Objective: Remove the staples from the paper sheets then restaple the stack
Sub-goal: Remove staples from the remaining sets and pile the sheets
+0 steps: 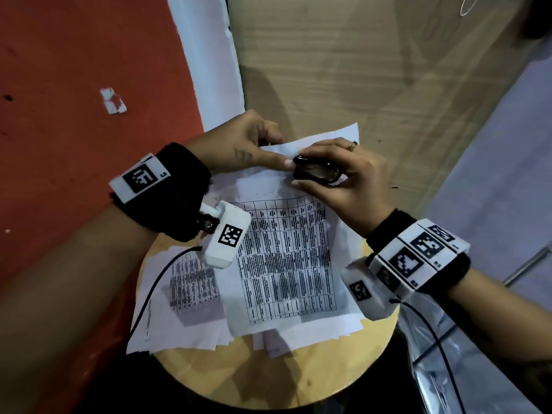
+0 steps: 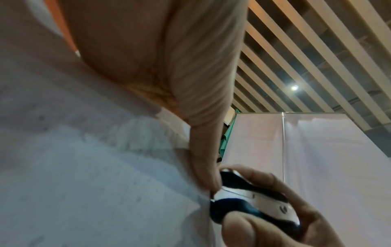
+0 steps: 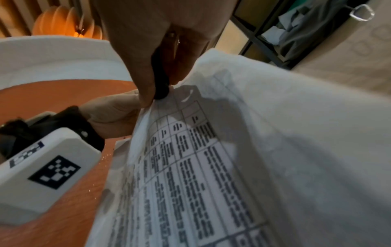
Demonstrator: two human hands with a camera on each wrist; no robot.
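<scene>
The right hand [image 1: 343, 177] gripped a black staple remover [image 1: 316, 171], its nose set at the top edge of the printed paper sheets [image 1: 286, 258]. Just beside it, the left hand [image 1: 239, 144] pinched that same edge. More sheets [image 1: 179, 294] lay below the left wrist on the round wooden table [image 1: 298, 377].

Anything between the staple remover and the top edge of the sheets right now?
Nothing visible. The right hand grips the black staple remover with its tip already at the top edge of the sheets. The left hand pinches that edge beside the tip, its thumb touching the tool, not blocking it.
</scene>
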